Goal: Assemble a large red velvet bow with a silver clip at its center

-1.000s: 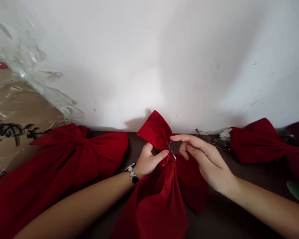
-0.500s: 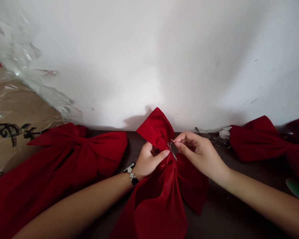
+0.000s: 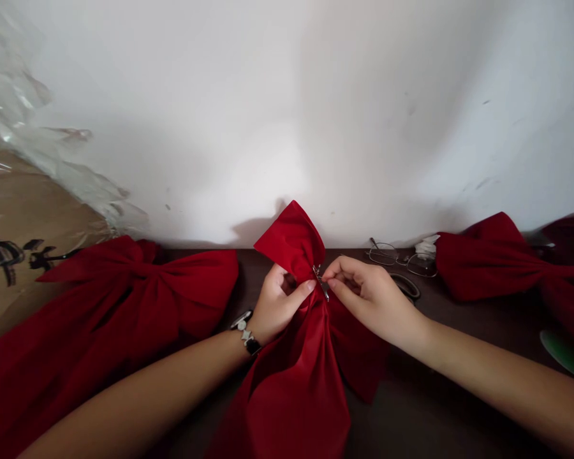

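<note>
Cardboard box (image 3: 9, 255), brown with black characters and draped in clear plastic film, fills the far left, and a flat red fabric bow (image 3: 124, 299) lies just beside it on the dark brown counter (image 3: 411, 421). Next comes my left hand (image 3: 275, 306), a black-and-silver wristband (image 3: 245, 333) at the wrist. It is closed around the gathered waist of the middle red fabric bow (image 3: 306, 376), thumb pressed onto the cloth. This bow sits straight ahead of me, its long axis running from my chest away toward the white wall (image 3: 287, 95): one loop stands up against the wall, the other spreads toward me between my forearms. The small silver metal clip (image 3: 321, 285) lies at the waist, nearly along that axis, just right of my left thumb. My right hand (image 3: 373, 299) pinches the clip between thumb and forefinger, so both hands meet at the waist and the right is the one touching metal. Beyond it lie thin wire-rimmed glasses (image 3: 392, 255), then a third red fabric bow (image 3: 497, 268) well apart at the right.
</note>
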A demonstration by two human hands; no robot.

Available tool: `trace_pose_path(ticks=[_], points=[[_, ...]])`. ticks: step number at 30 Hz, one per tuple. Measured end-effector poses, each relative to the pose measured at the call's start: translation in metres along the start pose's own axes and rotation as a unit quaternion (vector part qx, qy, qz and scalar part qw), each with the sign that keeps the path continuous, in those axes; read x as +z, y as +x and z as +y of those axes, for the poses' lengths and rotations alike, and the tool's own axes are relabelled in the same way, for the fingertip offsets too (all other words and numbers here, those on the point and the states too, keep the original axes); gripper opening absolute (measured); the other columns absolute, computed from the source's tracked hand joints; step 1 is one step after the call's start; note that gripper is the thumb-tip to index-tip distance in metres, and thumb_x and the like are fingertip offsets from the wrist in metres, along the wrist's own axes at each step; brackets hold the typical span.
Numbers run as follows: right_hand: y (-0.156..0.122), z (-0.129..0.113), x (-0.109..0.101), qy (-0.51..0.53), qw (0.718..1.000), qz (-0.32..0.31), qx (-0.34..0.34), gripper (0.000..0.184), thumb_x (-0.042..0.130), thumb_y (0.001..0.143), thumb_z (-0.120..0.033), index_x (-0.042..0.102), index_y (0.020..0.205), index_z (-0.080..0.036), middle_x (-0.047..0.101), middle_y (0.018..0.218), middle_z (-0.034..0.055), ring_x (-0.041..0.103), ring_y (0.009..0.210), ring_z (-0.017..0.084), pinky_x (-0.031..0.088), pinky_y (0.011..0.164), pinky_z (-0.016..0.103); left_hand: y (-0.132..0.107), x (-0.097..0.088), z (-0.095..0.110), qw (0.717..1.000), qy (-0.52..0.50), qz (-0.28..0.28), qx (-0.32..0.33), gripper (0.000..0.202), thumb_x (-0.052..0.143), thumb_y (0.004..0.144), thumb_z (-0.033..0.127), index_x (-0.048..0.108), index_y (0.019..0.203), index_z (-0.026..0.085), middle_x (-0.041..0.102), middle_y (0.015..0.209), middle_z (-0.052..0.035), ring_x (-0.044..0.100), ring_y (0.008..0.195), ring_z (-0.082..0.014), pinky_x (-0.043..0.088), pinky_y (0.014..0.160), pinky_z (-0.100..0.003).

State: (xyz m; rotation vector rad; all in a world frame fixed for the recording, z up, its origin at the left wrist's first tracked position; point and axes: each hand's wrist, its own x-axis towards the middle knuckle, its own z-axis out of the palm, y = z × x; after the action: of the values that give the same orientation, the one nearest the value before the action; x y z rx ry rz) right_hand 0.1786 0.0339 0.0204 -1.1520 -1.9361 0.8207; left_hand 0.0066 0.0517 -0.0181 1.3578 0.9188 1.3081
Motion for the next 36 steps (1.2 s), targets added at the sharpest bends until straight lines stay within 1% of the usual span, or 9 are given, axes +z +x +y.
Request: trace_pose_path(ticks=[6, 9, 13, 16, 19, 23, 29, 33, 36], points=[[-0.0002, 0.0019, 0.0009, -0.017, 0.999, 0.02, -0.023, 0.005, 0.051, 0.085, -0.015, 0.054, 0.085, -0.019, 0.061, 0.064, -0.0027, 0.054, 0.055, 0.01, 0.038, 0.051, 0.02, -0.0018, -0.0012, 0.0018, 1.0, 0.002, -0.019, -0.003, 0.022, 0.071, 0.072, 0.023, 0.054, 0.085, 0.015, 0.061, 0.08, -0.0008, 0.057, 0.075, -0.0118, 0.046, 0.074, -0.024], [-0.0008, 0.0002, 0.001, -0.008, 0.999, 0.019, -0.035, 0.006, 0.052, 0.085, -0.014, 0.053, 0.082, -0.019, 0.062, 0.064, -0.003, 0.055, 0.055, 0.009, 0.04, 0.052, 0.019, -0.0038, -0.0019, 0.003, 1.0, 0.003, -0.027, -0.007, 0.02, 0.071, 0.072, 0.022, 0.055, 0.082, 0.015, 0.061, 0.079, -0.0009, 0.057, 0.074, -0.0118, 0.047, 0.074, -0.024], [-0.0036, -0.0019, 0.0014, -0.019, 0.998, 0.021, -0.057, 0.007, 0.052, 0.085, -0.014, 0.052, 0.081, -0.019, 0.061, 0.063, -0.0033, 0.056, 0.054, 0.009, 0.04, 0.052, 0.018, -0.0045, -0.0008, 0.0064, 0.999, -0.022, 0.004, -0.036, 0.022, 0.074, 0.065, 0.026, 0.057, 0.073, 0.015, 0.062, 0.071, 0.0003, 0.057, 0.069, -0.0122, 0.047, 0.069, -0.023], [-0.0066, -0.0024, 0.0028, -0.03, 0.997, 0.023, -0.073, 0.007, 0.051, 0.086, -0.013, 0.051, 0.082, -0.019, 0.061, 0.065, -0.0029, 0.057, 0.055, 0.009, 0.041, 0.053, 0.018, -0.0041, 0.0003, 0.0094, 0.997, -0.038, 0.024, -0.067, 0.024, 0.075, 0.063, 0.031, 0.06, 0.071, 0.014, 0.064, 0.07, -0.0001, 0.058, 0.067, -0.0133, 0.047, 0.067, -0.024], [-0.0084, -0.0028, 0.0042, -0.042, 0.996, 0.019, -0.08, 0.007, 0.05, 0.086, -0.012, 0.05, 0.084, -0.019, 0.062, 0.066, -0.0024, 0.059, 0.056, 0.009, 0.041, 0.053, 0.018, -0.0044, -0.0009, 0.0089, 0.995, -0.038, 0.037, -0.087, 0.023, 0.073, 0.063, 0.032, 0.061, 0.071, 0.014, 0.066, 0.07, -0.0008, 0.059, 0.067, -0.014, 0.047, 0.066, -0.025], [-0.0093, -0.0026, 0.0045, -0.066, 0.994, 0.015, -0.087, 0.007, 0.049, 0.087, -0.013, 0.049, 0.085, -0.019, 0.062, 0.066, -0.0025, 0.057, 0.054, 0.009, 0.04, 0.052, 0.018, -0.0055, -0.0046, 0.003, 0.993, -0.036, 0.047, -0.103, 0.02, 0.069, 0.066, 0.031, 0.059, 0.067, 0.014, 0.061, 0.063, 0.0016, 0.055, 0.06, -0.0118, 0.045, 0.062, -0.023], [-0.0097, 0.0003, 0.0058, -0.092, 0.991, 0.006, -0.098, 0.008, 0.048, 0.087, -0.012, 0.049, 0.085, -0.02, 0.06, 0.066, -0.0036, 0.056, 0.054, 0.008, 0.039, 0.052, 0.018, -0.0033, -0.0041, 0.0054, 0.995, -0.02, 0.025, -0.098, 0.016, 0.068, 0.062, 0.025, 0.06, 0.072, 0.014, 0.065, 0.07, -0.0001, 0.059, 0.068, -0.0147, 0.046, 0.067, -0.025], [-0.0093, 0.0016, 0.0069, -0.104, 0.989, 0.007, -0.106, 0.008, 0.048, 0.087, -0.012, 0.048, 0.086, -0.02, 0.061, 0.067, -0.0031, 0.056, 0.055, 0.008, 0.039, 0.053, 0.018, -0.0018, -0.0042, 0.0073, 0.995, -0.006, 0.027, -0.092, 0.009, 0.063, 0.059, 0.017, 0.057, 0.065, 0.015, 0.061, 0.063, 0.0027, 0.055, 0.064, -0.0128, 0.045, 0.066, -0.024], [-0.0086, 0.0024, 0.0067, -0.108, 0.988, 0.007, -0.112, 0.008, 0.047, 0.087, -0.011, 0.048, 0.085, -0.02, 0.061, 0.068, -0.0025, 0.056, 0.055, 0.009, 0.039, 0.053, 0.018, -0.0022, -0.0059, 0.0036, 0.995, -0.04, 0.008, -0.091, 0.009, 0.061, 0.063, 0.019, 0.058, 0.07, 0.015, 0.061, 0.065, 0.0028, 0.056, 0.065, -0.0128, 0.045, 0.067, -0.024]])
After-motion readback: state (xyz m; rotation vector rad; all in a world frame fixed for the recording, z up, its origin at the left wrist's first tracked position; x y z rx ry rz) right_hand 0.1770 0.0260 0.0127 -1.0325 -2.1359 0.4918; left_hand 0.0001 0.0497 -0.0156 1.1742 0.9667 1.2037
